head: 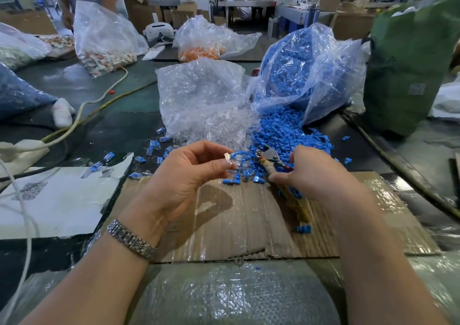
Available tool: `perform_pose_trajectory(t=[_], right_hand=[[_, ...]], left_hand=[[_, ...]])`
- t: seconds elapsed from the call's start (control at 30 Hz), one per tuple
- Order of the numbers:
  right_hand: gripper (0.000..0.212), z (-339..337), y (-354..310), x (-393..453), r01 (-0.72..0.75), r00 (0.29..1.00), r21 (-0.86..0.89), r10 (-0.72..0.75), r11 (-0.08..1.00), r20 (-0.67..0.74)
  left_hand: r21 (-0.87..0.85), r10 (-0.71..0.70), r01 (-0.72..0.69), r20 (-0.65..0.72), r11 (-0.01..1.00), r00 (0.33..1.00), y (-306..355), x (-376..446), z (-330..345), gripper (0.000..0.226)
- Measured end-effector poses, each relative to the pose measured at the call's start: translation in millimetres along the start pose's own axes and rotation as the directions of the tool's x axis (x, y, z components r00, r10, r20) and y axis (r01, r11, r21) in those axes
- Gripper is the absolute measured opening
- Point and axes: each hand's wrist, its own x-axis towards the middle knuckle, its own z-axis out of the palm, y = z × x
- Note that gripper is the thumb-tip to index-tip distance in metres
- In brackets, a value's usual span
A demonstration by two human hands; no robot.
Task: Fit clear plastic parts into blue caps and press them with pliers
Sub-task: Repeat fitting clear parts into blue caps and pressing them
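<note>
Two hands work above a taped cardboard sheet (249,215) at the near edge of the table. The left hand (189,172) is curled, and its thumb and fingertips pinch a clear plastic part (232,161) that seems to sit already in a blue cap (240,154); how deep it sits I cannot tell. The right hand (311,172) has its fingers closed around the wrapped handles of the pliers (271,161), with the metal head pointing up and to the left, toward the piece. The relation that matters is this: the held piece lies just to the left of the plier head, near it but not yet between the jaws, and its long axis runs about left to right, so it points at the tool. The pliers lie on a diagonal from the right hand toward the piece. I judge that the next move asks the left hand to carry the piece a little to the right, or the pliers to come left, until the jaws can take the cap. Behind the hands lies the loose pile of blue caps (286,130) spilled from its bag, and left of it the bag of clear parts (206,105). Some joined pieces (159,148) lie scattered on the table on the left.
</note>
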Motion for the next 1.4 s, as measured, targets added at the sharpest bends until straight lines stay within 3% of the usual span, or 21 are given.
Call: perform_pose_trajectory(t=[0.23,0.43,0.57,0.7,0.87,1.0,1.4], right_hand=[[0.035,4.7,-9.6,-0.1,0.072,0.997,-0.005,-0.072,0.997,-0.039],[0.033,-4.2,-4.0,1.2,0.091,0.996,0.278,-0.080,0.956,-0.050],[0.034,-13.7,-3.5,-6.4,0.189,0.966,0.518,-0.254,0.834,0.056],[0.033,-9.9,-14.0,-16.1,0.093,0.851,0.805,-0.466,0.587,0.241],[0.026,-10.1,-19.8,-23.1,0.112,0.807,0.802,-0.525,0.586,0.271],[0.024,-8.8,-23.5,-24.4,0.137,0.800,0.788,-0.537,0.600,0.269],[0.043,0.6,-30.9,-24.6,0.190,0.852,0.718,-0.476,0.670,0.219]], left_hand=[[-0.033,0.004,-0.004,-0.017,0.999,1.000,-0.3,3.8,-3.8,0.023],[-0.136,-0.024,0.012,-0.093,0.991,0.995,1.3,6.1,-8.9,0.031],[-0.165,-0.034,0.011,-0.133,0.986,0.991,2.2,6.8,-9.0,0.035],[-0.142,-0.014,-0.007,-0.144,0.990,0.989,2.3,7.5,-6.0,0.033],[-0.128,0.023,-0.043,-0.153,0.991,0.988,1.0,9.0,-5.4,0.029],[-0.011,0.070,-0.072,-0.102,0.997,0.992,0.6,8.1,-5.4,0.026],[0.178,0.175,-0.154,-0.105,0.972,0.979,-3.9,7.3,-10.5,0.023]])
